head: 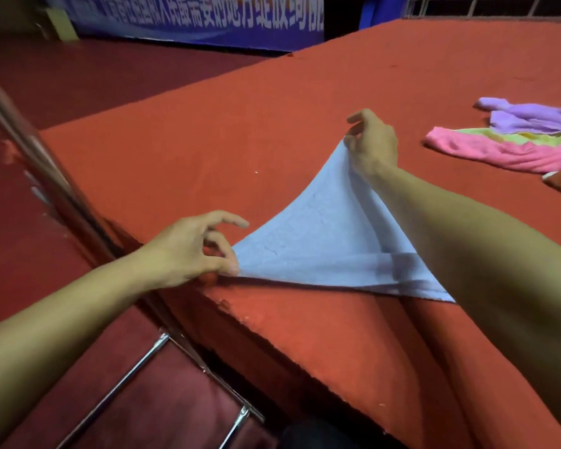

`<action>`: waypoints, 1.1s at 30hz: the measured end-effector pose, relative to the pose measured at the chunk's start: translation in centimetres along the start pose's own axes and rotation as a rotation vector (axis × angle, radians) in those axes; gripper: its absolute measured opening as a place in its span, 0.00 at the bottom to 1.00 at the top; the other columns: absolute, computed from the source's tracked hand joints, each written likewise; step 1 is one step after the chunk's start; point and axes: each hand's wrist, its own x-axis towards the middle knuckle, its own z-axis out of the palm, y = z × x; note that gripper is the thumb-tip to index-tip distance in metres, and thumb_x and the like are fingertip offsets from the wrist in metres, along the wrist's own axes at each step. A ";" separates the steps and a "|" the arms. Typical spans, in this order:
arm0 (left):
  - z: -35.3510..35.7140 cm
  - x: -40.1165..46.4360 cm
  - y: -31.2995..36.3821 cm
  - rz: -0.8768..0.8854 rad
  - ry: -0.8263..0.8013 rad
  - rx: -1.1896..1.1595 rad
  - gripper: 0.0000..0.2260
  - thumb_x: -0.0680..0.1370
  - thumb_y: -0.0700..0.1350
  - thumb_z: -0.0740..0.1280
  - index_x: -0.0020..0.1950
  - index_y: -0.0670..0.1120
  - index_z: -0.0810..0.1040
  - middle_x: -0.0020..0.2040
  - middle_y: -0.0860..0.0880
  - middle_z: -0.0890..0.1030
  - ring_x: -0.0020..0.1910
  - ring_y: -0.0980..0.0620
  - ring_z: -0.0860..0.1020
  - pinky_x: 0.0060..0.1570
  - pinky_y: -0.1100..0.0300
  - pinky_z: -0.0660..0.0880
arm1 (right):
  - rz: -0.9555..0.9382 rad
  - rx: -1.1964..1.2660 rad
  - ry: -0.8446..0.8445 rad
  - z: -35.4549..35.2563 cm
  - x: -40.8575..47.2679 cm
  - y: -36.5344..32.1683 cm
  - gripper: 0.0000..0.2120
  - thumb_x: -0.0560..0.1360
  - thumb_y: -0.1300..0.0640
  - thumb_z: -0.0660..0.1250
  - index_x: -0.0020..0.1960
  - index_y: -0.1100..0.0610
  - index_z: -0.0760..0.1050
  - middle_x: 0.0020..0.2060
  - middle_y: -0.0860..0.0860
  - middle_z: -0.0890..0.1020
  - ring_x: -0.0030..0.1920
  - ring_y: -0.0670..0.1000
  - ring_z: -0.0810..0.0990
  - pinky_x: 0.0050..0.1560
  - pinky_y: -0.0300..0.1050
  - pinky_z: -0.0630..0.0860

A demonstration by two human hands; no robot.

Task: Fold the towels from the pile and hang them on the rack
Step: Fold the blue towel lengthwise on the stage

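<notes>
Folding the blue towel (321,241) on the red surface (240,124), left hand (191,247) and right hand (371,142) each pinching a corner, pile (515,137) far right unfolded, nothing visibly hung.

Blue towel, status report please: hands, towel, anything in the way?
Left hand and right hand each pinch a corner. Blue towel half lifted. Nothing blocking.
</notes>
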 end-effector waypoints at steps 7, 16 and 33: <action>1.8 1.7 -2.9 0.001 0.005 -0.025 0.14 0.76 0.43 0.72 0.59 0.55 0.76 0.39 0.52 0.85 0.36 0.53 0.78 0.47 0.52 0.77 | -0.034 -0.237 -0.374 3.2 -2.6 2.8 0.22 0.75 0.55 0.70 0.68 0.51 0.73 0.58 0.49 0.82 0.60 0.54 0.78 0.59 0.46 0.73; 7.9 5.2 2.8 0.240 0.160 -0.133 0.13 0.73 0.54 0.67 0.57 0.57 0.77 0.46 0.56 0.84 0.42 0.49 0.79 0.41 0.70 0.69 | -0.105 -0.170 -0.225 -7.3 -9.5 5.2 0.24 0.74 0.54 0.72 0.69 0.50 0.73 0.57 0.46 0.82 0.48 0.52 0.79 0.53 0.43 0.71; 34.5 9.8 26.1 0.411 0.056 -0.412 0.12 0.76 0.45 0.71 0.56 0.57 0.75 0.45 0.61 0.82 0.39 0.57 0.77 0.46 0.61 0.75 | 0.276 -0.189 0.258 -33.9 -24.6 21.8 0.22 0.74 0.61 0.70 0.67 0.54 0.72 0.46 0.44 0.81 0.32 0.41 0.74 0.44 0.38 0.73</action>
